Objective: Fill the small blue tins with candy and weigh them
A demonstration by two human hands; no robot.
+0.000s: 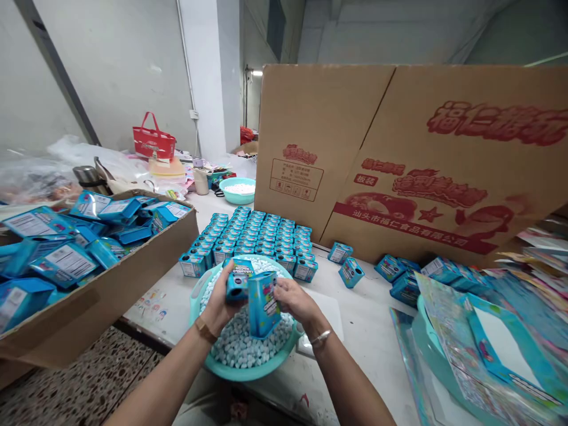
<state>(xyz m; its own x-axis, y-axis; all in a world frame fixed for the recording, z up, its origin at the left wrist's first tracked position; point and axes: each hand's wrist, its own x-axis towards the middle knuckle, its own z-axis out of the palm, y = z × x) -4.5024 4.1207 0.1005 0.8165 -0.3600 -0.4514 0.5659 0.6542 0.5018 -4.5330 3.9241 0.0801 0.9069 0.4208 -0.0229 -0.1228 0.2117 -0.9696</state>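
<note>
Above a turquoise basin (198,294) of small pale-blue candies (248,349), both of my hands hold small blue printed boxes. My left hand (220,296) is closed around one blue box (241,278), whose end with a dark round spot faces me. Its neighbour, a second blue box (265,305), stands upright over the candies, and my right hand (296,297) grips its upper right side. The two boxes are close together; whether they touch I cannot tell. Just beyond the basin, rows of blue boxes (248,234) stand packed together on the white table (355,337).
At left, a cardboard carton (146,260) is heaped with blue boxes. A large printed cardboard sheet (328,106) stands behind the table. Loose boxes (351,272) lie right of the rows. Printed sheets (479,343) rest over another basin (423,340) at right. A small basin (239,190) sits farther back.
</note>
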